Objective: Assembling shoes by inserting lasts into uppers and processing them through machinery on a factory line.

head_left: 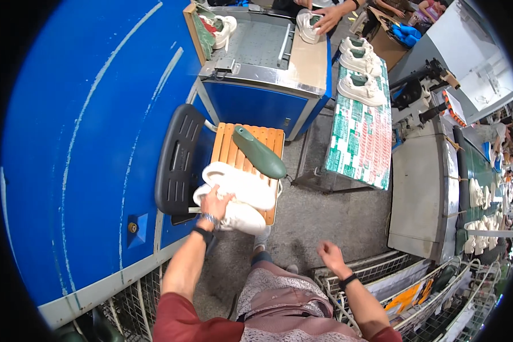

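My left hand (214,206) is closed on a pair of white shoes at their collar ends. The upper white shoe (242,187) lies sole side showing, and the lower white shoe (244,219) is beside it, partly under my fingers. Both are over the orange slatted seat (222,142) of a chair. A dark green shoe last (260,153) rests on the slats just beyond the shoes, apart from my hand. To the right, my right hand (332,255) hangs above the floor with its fingers curled in and nothing visible in them.
A black chair backrest (179,159) stands by the blue wall (97,142). Ahead is a blue workbench (251,105), where another person's hand (332,17) touches a white shoe. Several shoes stand on a patterned bench (359,137). Wire racks (376,273) flank my lower right.
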